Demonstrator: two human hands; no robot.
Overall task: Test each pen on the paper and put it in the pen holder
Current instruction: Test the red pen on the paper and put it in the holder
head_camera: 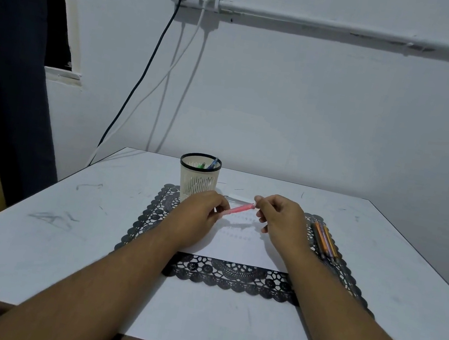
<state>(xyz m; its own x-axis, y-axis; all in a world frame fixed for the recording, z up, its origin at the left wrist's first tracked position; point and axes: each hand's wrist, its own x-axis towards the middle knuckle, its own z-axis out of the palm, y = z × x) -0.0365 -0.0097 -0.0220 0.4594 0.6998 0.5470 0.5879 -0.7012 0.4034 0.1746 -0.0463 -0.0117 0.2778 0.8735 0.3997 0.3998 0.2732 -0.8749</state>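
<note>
The person holds a pink pen (238, 209) up over the white paper (240, 246), with one hand at each end. The left hand (200, 215) has its fingers curled round the pen's left end. The right hand (280, 219) pinches the pen's right tip with thumb and finger. The pen holder (198, 178) stands at the far left of the black lace mat (229, 278), with two pens inside. More pens (326, 241) lie in a row on the right side of the mat. Everything sits on a white table (29, 242).
</note>
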